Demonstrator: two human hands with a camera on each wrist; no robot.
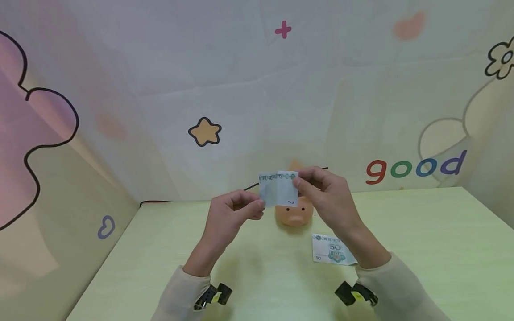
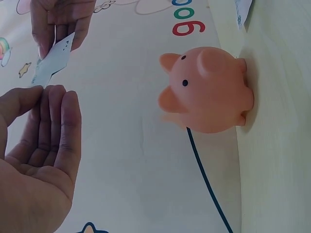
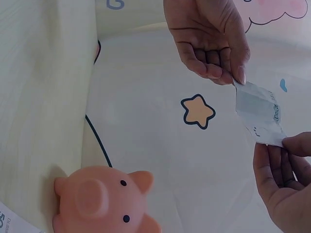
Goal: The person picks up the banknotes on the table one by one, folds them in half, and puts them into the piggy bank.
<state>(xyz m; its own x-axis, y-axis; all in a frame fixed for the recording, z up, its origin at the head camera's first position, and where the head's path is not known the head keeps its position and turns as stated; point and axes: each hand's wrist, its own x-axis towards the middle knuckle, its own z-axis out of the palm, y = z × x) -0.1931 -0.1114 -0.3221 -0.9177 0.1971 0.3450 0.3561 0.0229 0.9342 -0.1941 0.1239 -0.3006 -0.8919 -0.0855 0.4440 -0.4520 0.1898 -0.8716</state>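
Note:
A creased, partly folded banknote (image 1: 277, 189), pale with green print along its top edge, is held up off the table between both hands. My left hand (image 1: 230, 220) pinches its lower left corner between thumb and fingers. At the upper right edge, my right hand (image 1: 331, 198) pinches it the same way. Behind the note stands an orange-pink piggy bank (image 2: 209, 90), partly hidden by it in the head view. Under my right wrist lies a second banknote (image 1: 331, 249) marked 50, partly covered by the forearm.
The pale green table (image 1: 265, 285) meets a printed backdrop (image 1: 249, 102) with a star and the word "good". Side panels of the same cloth rise at left and right. Each wrist wears a strapped black camera (image 1: 214, 295).

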